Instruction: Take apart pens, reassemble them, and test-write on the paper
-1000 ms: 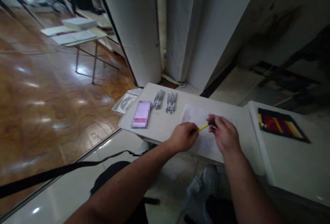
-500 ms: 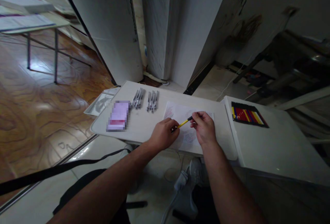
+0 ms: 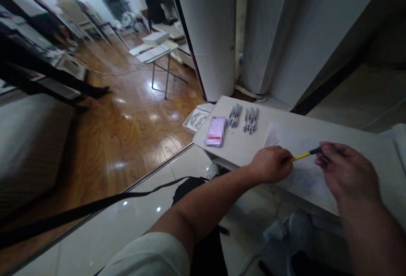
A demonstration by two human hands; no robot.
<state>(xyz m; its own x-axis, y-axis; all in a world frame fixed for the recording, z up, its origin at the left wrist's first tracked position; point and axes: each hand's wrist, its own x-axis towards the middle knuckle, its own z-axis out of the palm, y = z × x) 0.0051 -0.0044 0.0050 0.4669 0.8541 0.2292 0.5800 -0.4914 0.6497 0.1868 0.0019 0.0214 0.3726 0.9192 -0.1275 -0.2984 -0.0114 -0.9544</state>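
A yellow pen (image 3: 301,156) with black ends stretches between my two hands above the white table (image 3: 236,151). My left hand (image 3: 272,164) is closed around its left end, with the fingers mostly hidden behind the back of the hand. At the black right end, my right hand (image 3: 350,174) pinches the pen between thumb and fingers. Beneath both hands lies a sheet of paper (image 3: 306,178) with coloured scribbles. Left of the paper are two small groups of clear pens, one group (image 3: 251,120) nearer it and another group (image 3: 234,115) farther left.
A phone-like object (image 3: 216,131), blurred out, lies near the table's left end. Behind the table stand a tall white cabinet (image 3: 212,34) and wall panels. A folding table (image 3: 152,53) holds papers across the wooden floor. People are at the far left, one seated on a chair (image 3: 76,17).
The view has swung left, bringing the room and other people in and taking the case of coloured pens out of sight. Both hands still hold the yellow pen.
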